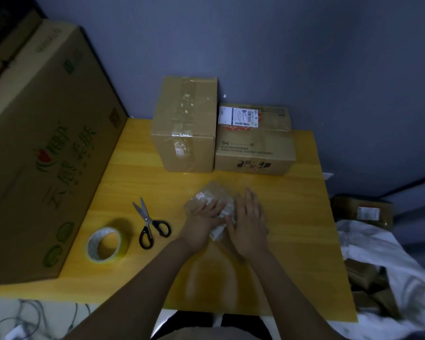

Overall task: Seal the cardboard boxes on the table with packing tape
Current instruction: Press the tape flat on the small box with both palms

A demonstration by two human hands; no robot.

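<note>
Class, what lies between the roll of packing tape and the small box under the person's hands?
In the head view, black-handled scissors lie on the table between tape roll and small box, blades open.

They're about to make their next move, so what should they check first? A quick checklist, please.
1. Small box pressed flat by left hand and right hand: ok.
2. Tape roll close by on the table: ok.
3. Scissors lying free beside the roll: ok.
4. Small box seam fully taped: cannot tell, blurred.
5. Tall box taped over its top: ok.
6. Labelled box sealed: cannot tell.
</note>
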